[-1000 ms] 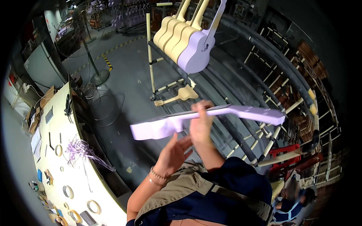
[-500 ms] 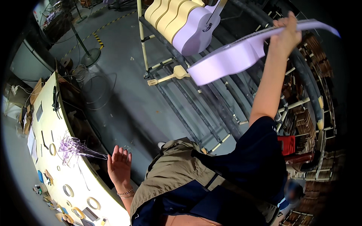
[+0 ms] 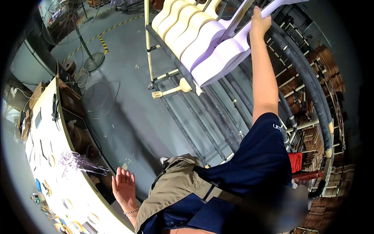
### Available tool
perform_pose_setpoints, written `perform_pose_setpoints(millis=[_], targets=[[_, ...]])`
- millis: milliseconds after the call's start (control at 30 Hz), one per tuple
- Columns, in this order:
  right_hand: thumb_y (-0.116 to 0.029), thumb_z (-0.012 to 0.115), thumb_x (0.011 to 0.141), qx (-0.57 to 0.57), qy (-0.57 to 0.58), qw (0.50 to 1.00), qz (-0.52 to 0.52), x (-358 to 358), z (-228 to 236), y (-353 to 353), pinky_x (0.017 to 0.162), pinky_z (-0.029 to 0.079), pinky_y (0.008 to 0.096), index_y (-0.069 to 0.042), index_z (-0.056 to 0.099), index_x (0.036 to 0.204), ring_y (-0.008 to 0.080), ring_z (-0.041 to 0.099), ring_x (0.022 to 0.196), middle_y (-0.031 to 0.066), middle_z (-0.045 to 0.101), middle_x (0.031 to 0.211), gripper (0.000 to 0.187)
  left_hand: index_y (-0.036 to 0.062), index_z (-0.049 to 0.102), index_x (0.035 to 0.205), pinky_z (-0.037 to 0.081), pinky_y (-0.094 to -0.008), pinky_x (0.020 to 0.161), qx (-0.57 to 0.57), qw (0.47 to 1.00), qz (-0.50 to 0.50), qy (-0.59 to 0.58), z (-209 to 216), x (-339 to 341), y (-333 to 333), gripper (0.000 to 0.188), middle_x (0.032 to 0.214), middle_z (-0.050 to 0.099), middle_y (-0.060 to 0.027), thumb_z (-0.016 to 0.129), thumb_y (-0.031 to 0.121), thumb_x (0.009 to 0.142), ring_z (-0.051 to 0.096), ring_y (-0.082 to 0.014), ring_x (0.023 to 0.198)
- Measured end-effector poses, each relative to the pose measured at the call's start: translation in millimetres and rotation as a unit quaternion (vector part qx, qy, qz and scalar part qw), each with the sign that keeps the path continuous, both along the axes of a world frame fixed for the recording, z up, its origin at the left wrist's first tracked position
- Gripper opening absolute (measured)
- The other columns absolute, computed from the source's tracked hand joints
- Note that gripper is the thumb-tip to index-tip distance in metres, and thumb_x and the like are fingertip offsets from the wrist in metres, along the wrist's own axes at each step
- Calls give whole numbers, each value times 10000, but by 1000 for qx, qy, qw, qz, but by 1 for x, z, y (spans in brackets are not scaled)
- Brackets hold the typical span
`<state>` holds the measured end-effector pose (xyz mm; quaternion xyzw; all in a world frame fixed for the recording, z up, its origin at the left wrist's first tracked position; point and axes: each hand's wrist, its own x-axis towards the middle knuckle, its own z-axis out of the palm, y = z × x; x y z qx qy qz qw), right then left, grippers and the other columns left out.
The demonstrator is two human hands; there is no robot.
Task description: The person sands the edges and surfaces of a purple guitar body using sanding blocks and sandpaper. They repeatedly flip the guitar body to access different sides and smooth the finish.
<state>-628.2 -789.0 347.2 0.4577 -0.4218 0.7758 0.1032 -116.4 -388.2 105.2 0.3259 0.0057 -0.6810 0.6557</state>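
Observation:
My right hand (image 3: 260,24), arm stretched out at the upper right, grips the neck of a pale purple guitar (image 3: 220,62). Its body is at the front of a row on a rack with dark padded bars (image 3: 169,46), close beside another purple guitar (image 3: 199,42). Whether it rests on the bars or still hangs from my grip, I cannot tell. Several cream guitar bodies (image 3: 171,21) stand behind in the same row. Down by the worktable edge my left hand (image 3: 124,190) is open, palm up, fingers stretched and holding nothing.
On the lit worktable (image 3: 50,124) at left lie purple shreds (image 3: 74,160) and tape rolls (image 3: 93,217). A small cream paddle-shaped piece (image 3: 172,91) sits low by the rack. A standing fan (image 3: 92,61) is at far left, and racks of brown wooden parts (image 3: 325,64) stand at right.
The held purple guitar has moved left and away from me, from slanting in the air over the rack to beside the other purple one. My left hand has dropped slightly lower.

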Motion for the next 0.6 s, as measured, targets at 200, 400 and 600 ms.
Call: perform_pose_setpoints(millis=[200, 400, 600], targets=[[-520, 579, 777, 107, 285, 832, -464, -17, -2, -9, 980, 206, 506, 43, 585, 1024, 334, 406, 1113, 181, 543, 1139, 615, 78, 557, 1186, 445, -369, 929, 3, 1000, 30, -6, 2, -7, -8, 369, 1058, 623, -48, 446, 338, 949, 569, -199, 1012], [-592, 575, 766, 159, 294, 746, -576, -36, -10, -49, 1026, 124, 570, 51, 514, 1157, 340, 376, 1167, 199, 521, 1166, 755, 92, 559, 1188, 443, -373, 932, 16, 999, 39, 10, -8, -13, -22, 366, 1047, 623, -38, 446, 345, 948, 574, -199, 997], [-362, 533, 884, -9, 274, 937, -217, 141, -66, -18, 983, 322, 463, 32, 471, 1237, 334, 463, 1146, 199, 508, 1227, 532, 80, 505, 1270, 422, -391, 974, 103, 976, 194, -4, 2, 6, 44, 414, 1130, 590, -61, 454, 330, 945, 548, -216, 1062]])
